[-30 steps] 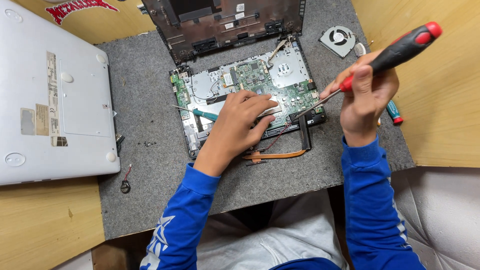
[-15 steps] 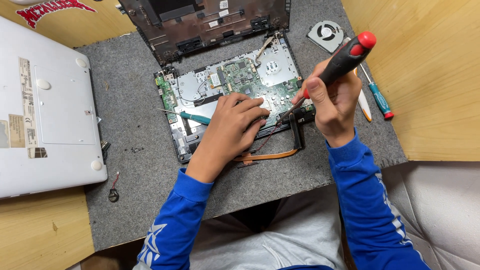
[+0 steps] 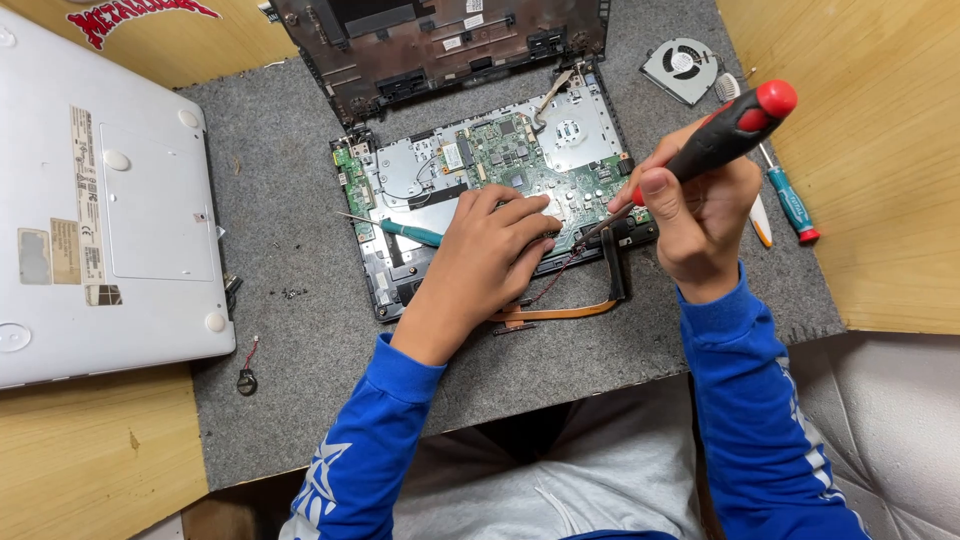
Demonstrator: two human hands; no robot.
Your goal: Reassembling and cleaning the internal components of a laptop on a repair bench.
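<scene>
right hand [image 3: 705, 215] — grip closed on screwdriver [image 3: 715, 140] | left hand [image 3: 490, 255] — flat on motherboard [image 3: 500, 165]

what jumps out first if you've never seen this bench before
The opened laptop base with its green circuit board sits mid-mat. The left hand presses flat on it while the right hand drives a red-and-black screwdriver into its right edge. A white closed laptop lies far left.

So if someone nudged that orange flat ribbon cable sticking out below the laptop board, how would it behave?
The orange ribbon cable would probably flex rather than slide stiffly: it is thin, flat and already curves along the grey mat. It looks very light. It likely creases or tears easily, and one end seems to run under the left hand, so it may be tethered.
</scene>
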